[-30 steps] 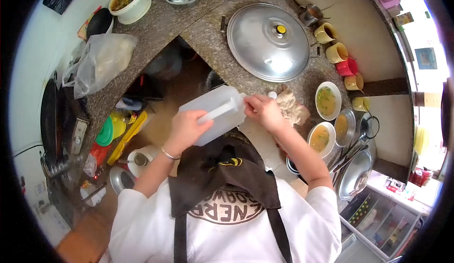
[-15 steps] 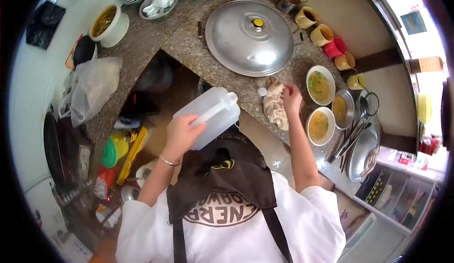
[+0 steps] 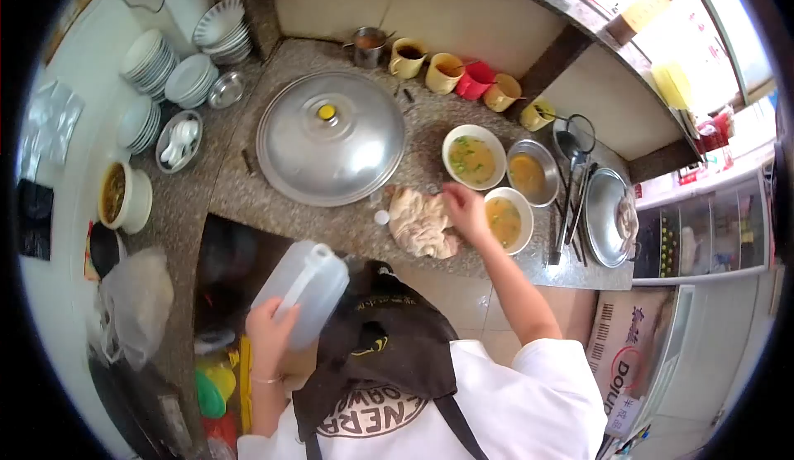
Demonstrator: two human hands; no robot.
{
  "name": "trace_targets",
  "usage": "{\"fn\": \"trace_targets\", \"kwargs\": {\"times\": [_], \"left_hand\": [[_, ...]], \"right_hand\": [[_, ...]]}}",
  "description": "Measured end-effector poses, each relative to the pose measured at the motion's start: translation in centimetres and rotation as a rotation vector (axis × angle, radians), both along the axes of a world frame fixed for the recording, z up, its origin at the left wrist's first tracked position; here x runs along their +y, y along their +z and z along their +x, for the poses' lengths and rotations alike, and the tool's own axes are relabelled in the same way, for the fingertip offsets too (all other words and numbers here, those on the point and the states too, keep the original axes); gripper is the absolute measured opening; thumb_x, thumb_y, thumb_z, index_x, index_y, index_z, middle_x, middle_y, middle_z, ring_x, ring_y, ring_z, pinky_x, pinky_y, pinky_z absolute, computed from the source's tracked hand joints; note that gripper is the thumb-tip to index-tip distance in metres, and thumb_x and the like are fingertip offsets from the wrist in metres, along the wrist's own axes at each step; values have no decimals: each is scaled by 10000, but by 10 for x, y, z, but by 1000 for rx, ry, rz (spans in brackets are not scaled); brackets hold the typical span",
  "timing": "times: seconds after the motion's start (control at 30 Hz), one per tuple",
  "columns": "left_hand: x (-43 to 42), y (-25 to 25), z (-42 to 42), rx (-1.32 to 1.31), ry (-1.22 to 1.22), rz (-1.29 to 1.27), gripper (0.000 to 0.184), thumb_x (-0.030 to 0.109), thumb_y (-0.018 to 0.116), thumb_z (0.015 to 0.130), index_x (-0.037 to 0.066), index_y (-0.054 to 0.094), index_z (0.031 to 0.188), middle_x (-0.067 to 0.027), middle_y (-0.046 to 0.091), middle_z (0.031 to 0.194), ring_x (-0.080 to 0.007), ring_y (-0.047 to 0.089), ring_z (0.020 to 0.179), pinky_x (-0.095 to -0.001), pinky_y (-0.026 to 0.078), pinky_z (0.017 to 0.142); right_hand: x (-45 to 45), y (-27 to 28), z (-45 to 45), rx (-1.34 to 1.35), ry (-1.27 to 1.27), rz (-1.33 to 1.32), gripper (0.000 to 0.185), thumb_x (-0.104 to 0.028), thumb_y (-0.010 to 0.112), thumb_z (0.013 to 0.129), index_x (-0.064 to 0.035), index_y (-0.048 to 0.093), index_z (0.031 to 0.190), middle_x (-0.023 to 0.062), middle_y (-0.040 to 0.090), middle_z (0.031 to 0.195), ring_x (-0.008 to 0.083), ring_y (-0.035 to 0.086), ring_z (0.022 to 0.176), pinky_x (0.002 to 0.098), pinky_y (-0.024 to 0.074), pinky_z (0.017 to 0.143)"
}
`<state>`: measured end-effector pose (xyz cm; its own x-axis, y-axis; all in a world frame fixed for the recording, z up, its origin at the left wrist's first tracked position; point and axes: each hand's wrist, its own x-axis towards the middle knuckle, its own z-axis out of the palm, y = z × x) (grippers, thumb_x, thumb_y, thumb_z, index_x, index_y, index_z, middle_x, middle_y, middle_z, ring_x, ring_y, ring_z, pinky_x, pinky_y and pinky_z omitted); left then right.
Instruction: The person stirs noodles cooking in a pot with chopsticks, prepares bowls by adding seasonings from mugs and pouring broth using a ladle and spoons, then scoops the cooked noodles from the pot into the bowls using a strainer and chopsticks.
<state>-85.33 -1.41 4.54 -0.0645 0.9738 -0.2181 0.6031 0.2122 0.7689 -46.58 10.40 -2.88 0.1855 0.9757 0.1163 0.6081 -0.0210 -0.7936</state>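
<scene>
My left hand (image 3: 271, 328) grips a translucent white plastic jug (image 3: 308, 294) by its handle, holding it tilted in front of my apron. The jug's mouth looks uncapped. My right hand (image 3: 466, 212) has its fingers curled at the right edge of a crumpled beige cloth (image 3: 418, 222) on the counter. A small white cap (image 3: 381, 217) lies just left of the cloth. Close to my right hand stand two white bowls of soup with chopped greens, one bowl (image 3: 474, 157) behind and another bowl (image 3: 509, 220) to the right. A metal bowl (image 3: 533, 173) of soup sits beside them.
A large lidded pot (image 3: 331, 137) sits in the counter. Yellow and red mugs (image 3: 474, 81) line the back wall. Ladles and tongs (image 3: 569, 203) lie right, by a metal lid (image 3: 606, 216). Stacked dishes (image 3: 192, 79) and a spoon bowl (image 3: 179, 141) stand left.
My view has swung to the right and up, showing more of the back wall. My left hand still holds the jug, and my right hand remains at the cloth.
</scene>
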Motion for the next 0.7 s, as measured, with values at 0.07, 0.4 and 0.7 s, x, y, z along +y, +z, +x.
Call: {"fn": "trace_targets", "kwargs": {"times": [0.07,0.4,0.7], "left_hand": [[3,17,9,-22,82,-98,223,168,665,697,-30,622,791,-136,554,589,-154,527,532,-298,409,525],[11,47,54,-87,471,-105,199,59,695,664,-31,598,813,-72,596,744,-112,529,662,-245,423,604],[35,92,125,-135,572,-1,132,14,655,683,-34,596,790,-16,579,681,-73,516,609,-222,414,576]], "right_hand": [[46,-8,55,17,-116,117,181,-120,580,805,-10,621,941,144,636,775,192,621,689,298,478,639],[294,-84,228,-131,-487,174,511,-377,637,745,3,559,1077,161,632,765,279,627,745,372,476,681],[344,-82,214,-333,-279,38,239,-223,574,793,-29,606,928,210,611,763,370,591,791,445,477,684]]}}
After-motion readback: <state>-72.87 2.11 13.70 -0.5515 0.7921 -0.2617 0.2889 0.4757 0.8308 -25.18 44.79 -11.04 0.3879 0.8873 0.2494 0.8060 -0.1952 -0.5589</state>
